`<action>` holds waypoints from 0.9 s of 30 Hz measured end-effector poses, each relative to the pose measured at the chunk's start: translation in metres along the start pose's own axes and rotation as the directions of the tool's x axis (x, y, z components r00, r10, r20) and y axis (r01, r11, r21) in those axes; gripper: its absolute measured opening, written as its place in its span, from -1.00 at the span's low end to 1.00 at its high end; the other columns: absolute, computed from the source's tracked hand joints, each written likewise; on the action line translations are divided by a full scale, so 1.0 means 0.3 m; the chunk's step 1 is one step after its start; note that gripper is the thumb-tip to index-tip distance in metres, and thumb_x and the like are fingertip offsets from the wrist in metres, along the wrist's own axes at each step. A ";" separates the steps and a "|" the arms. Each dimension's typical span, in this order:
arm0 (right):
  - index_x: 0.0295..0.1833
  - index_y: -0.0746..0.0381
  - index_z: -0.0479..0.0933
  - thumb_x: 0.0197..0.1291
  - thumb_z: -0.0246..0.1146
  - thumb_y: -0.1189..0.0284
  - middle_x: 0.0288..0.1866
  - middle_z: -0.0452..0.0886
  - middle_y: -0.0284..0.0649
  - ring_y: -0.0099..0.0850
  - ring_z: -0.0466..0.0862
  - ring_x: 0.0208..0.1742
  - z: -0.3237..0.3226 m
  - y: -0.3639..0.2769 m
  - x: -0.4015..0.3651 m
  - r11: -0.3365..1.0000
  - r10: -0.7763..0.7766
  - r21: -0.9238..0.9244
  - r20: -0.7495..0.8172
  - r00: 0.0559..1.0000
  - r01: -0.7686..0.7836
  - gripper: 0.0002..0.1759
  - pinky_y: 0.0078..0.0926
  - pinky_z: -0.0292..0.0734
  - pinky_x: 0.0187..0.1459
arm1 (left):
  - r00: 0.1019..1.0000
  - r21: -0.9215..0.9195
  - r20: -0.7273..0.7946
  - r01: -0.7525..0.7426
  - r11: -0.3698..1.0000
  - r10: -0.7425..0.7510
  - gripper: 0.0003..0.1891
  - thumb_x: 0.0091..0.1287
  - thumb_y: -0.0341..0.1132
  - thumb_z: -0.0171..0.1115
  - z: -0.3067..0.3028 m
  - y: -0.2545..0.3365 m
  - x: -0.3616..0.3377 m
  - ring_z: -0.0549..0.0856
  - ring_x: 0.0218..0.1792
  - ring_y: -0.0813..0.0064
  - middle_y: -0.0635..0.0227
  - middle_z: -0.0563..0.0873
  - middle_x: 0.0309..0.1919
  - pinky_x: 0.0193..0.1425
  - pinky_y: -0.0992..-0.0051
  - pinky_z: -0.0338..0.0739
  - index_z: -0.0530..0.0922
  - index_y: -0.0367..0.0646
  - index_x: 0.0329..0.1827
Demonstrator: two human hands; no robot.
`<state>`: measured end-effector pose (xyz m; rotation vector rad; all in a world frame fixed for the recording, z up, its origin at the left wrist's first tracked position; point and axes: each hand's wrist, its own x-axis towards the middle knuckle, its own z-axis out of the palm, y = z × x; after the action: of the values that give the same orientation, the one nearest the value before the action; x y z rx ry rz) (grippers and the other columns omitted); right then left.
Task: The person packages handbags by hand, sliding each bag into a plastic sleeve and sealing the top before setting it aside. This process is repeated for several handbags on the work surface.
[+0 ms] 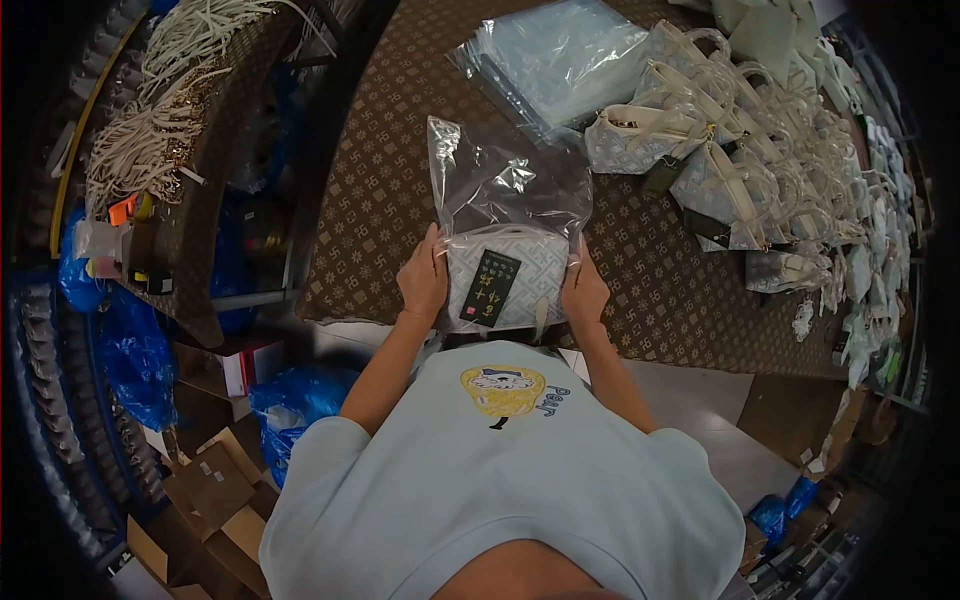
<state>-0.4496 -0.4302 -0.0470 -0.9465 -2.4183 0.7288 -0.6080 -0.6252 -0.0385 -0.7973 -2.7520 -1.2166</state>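
A pale patterned pouch [530,285] with a dark green tag [491,288] lies inside a clear plastic bag [510,185] at the near edge of the brown patterned table. The empty upper part of the bag stretches away from me over the table. My left hand [423,275] grips the left side of the bag, fingers closed on the plastic. On the right side, my right hand [584,287] holds the opposite edge in the same way, thumb up beside the pouch.
A stack of clear plastic bags [560,60] lies at the table's far side. Many pale handbags [730,190] are piled on the right. Bundles of cream straps [150,150] sit on a side table at left. Cardboard boxes [215,480] and blue plastic bags [300,400] are on the floor.
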 end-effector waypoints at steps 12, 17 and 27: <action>0.06 0.29 0.50 0.35 -0.03 0.36 -0.16 0.60 0.04 -0.02 0.61 -0.20 0.000 0.102 -0.066 0.964 -0.050 0.263 0.100 0.994 0.022 -0.68 -0.30 0.51 -0.19 | 0.979 -0.124 0.128 0.176 0.977 -0.160 -0.63 0.44 -0.31 -0.08 -0.010 -0.075 -0.184 0.63 -0.06 -0.02 -0.05 0.60 0.01 -0.05 0.27 0.53 0.39 -0.21 0.27; -0.26 0.43 0.47 0.35 0.01 0.29 -0.46 0.51 0.17 0.04 0.56 -0.39 -0.071 0.012 0.110 0.949 0.122 0.254 0.257 0.959 -0.189 -0.64 -0.25 0.41 -0.34 | 0.961 -0.167 0.097 0.270 0.948 -0.257 -0.68 0.38 -0.34 -0.05 -0.025 -0.044 0.006 0.62 -0.09 -0.04 -0.08 0.64 -0.12 -0.06 0.24 0.51 0.51 -0.24 0.11; -0.52 0.42 0.44 0.19 0.14 0.23 -0.73 0.31 -0.06 -0.38 0.30 -0.71 -0.434 -0.205 0.359 0.995 -0.087 -0.010 0.348 0.933 0.097 -0.57 -0.34 0.22 -0.57 | 0.835 -0.124 0.461 0.396 0.910 -0.300 -0.61 0.13 -0.48 0.04 -0.361 0.207 0.243 0.55 -0.55 0.69 0.29 0.67 -0.47 -0.44 0.58 0.42 0.55 -0.24 0.07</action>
<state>-0.4776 -0.3514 0.1121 -0.7583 -2.7627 0.8940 -0.6615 -0.6336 0.0956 -0.6583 -3.2845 -1.5974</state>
